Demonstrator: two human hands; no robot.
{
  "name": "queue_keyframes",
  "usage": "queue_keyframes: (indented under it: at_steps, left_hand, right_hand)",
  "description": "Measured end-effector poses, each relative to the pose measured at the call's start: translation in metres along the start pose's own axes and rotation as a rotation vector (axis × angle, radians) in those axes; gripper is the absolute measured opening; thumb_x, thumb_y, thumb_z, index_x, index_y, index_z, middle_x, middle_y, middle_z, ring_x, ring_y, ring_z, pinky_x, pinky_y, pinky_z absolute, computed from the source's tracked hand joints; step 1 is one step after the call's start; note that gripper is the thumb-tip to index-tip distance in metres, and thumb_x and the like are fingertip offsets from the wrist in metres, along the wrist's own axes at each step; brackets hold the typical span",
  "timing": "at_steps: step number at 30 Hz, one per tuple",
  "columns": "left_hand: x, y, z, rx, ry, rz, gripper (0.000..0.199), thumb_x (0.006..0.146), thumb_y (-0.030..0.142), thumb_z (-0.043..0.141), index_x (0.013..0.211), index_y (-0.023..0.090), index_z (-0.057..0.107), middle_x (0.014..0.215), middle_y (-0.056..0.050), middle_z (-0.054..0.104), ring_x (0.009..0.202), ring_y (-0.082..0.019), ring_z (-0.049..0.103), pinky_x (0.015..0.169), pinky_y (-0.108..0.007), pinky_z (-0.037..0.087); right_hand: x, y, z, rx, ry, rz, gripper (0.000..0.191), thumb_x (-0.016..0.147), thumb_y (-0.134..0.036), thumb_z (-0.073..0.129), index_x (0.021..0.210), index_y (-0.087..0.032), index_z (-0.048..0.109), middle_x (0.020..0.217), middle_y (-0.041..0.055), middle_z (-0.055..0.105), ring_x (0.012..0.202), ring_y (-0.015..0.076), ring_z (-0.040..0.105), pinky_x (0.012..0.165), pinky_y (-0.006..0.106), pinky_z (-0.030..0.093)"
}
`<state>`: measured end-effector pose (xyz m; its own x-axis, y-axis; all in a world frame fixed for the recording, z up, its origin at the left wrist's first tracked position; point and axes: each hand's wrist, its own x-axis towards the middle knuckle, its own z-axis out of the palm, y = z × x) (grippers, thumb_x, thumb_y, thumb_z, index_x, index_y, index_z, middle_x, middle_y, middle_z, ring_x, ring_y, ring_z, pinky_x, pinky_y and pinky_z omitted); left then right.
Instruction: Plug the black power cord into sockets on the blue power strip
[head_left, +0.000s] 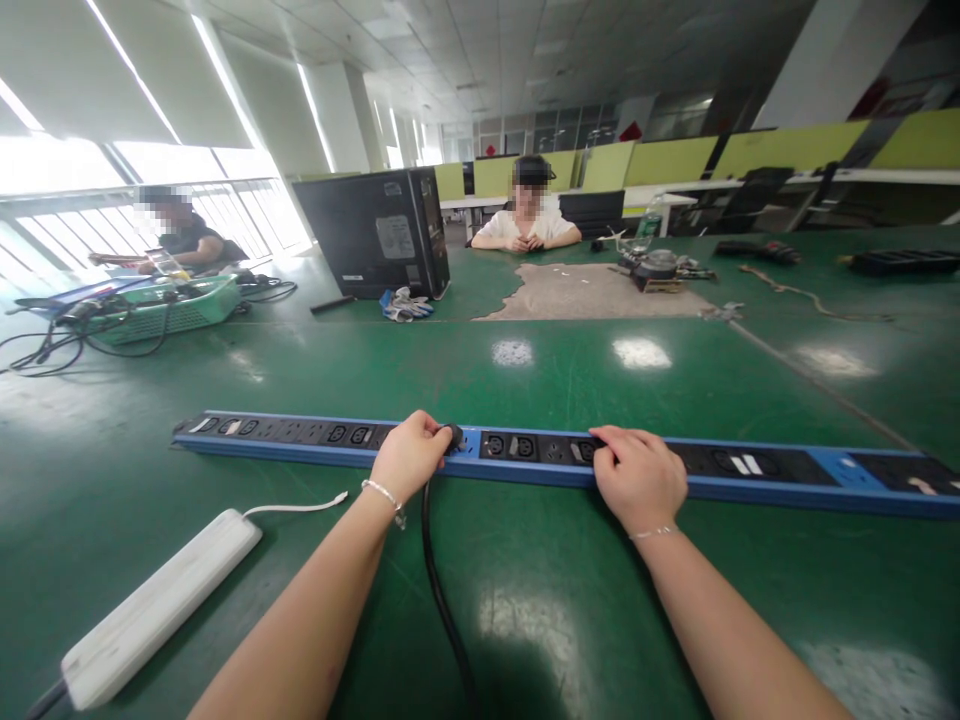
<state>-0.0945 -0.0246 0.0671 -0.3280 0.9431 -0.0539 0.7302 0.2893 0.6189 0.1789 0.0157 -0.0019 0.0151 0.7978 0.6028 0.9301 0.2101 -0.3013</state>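
A long blue power strip [540, 472] with black socket panels lies crosswise on the green table. My left hand [411, 452] pinches the black plug [453, 437] of a cord at one of its sockets, left of the middle. Whether the plug sits fully in the socket is hidden by my fingers. From it the black cord [433, 570] runs down toward me. My right hand [641, 475] is closed over the strip right of the middle, fingers curled on its far edge and thumb tucked in.
A white power adapter [161, 610] lies at the lower left. Behind are a green basket [176, 315] of cables, a black computer case [379, 235], gloves [405, 304] and a metal device [660, 265]. One person [529, 215] sits opposite, another [184, 235] at the left.
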Motion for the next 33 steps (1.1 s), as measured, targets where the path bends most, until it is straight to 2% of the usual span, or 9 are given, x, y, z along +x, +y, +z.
queue_keyframes:
  at_steps: [4,10,16,20,25,33]
  left_hand:
    - [0.004,0.007,0.0,0.143,-0.009,0.015,0.019,0.074,0.042,0.05,0.071,0.023,0.051,0.057,0.0,0.063,0.061,-0.018,0.058,0.056,-0.027,0.034]
    - [0.0,0.02,0.006,0.39,0.005,0.066,0.026,0.079,0.044,0.042,0.086,0.022,0.054,0.081,-0.009,0.068,0.075,-0.023,0.063,0.062,-0.031,0.041]
    - [-0.002,0.044,0.011,0.581,-0.068,0.109,0.03,0.08,0.034,0.039,0.098,0.017,0.054,0.088,-0.017,0.068,0.084,-0.028,0.065,0.07,-0.036,0.046]
    - [0.006,0.049,0.011,0.624,-0.115,0.12,0.031,0.079,0.032,0.04,0.101,0.015,0.055,0.092,-0.02,0.068,0.09,-0.028,0.065,0.074,-0.037,0.046]
    - [0.008,0.045,0.012,0.631,-0.156,0.155,0.032,0.081,0.032,0.038,0.103,0.016,0.054,0.091,-0.02,0.068,0.087,-0.03,0.065,0.071,-0.039,0.046]
    - [-0.004,0.052,0.017,0.673,-0.155,0.203,0.031,0.082,0.015,0.031,0.105,0.014,0.052,0.086,-0.02,0.068,0.087,-0.029,0.066,0.07,-0.037,0.046]
  right_hand:
    - [0.0,0.0,0.0,0.016,0.002,0.006,0.03,0.076,-0.02,0.046,0.09,-0.025,0.071,0.096,0.0015,0.071,0.093,0.0213,0.054,0.079,0.035,0.036]
    - [0.0,0.0,0.0,0.013,0.004,0.011,0.03,0.076,-0.02,0.045,0.09,-0.025,0.071,0.096,0.001,0.071,0.093,0.0206,0.055,0.079,0.035,0.035]
    - [0.001,-0.001,-0.002,0.008,-0.019,0.011,0.03,0.076,-0.019,0.046,0.091,-0.025,0.071,0.094,0.0012,0.071,0.092,0.0207,0.054,0.079,0.035,0.036]
    - [0.001,-0.001,-0.002,0.009,-0.011,0.008,0.03,0.076,-0.019,0.046,0.091,-0.025,0.071,0.094,0.0013,0.071,0.092,0.0209,0.054,0.078,0.035,0.036]
    - [0.0,-0.002,-0.003,0.007,-0.024,0.003,0.03,0.076,-0.019,0.045,0.091,-0.025,0.071,0.095,0.0007,0.071,0.094,0.0206,0.055,0.078,0.035,0.037]
    - [0.001,-0.003,-0.004,-0.014,-0.021,0.012,0.031,0.077,-0.02,0.044,0.09,-0.025,0.071,0.095,0.0002,0.071,0.093,0.0201,0.056,0.077,0.035,0.036]
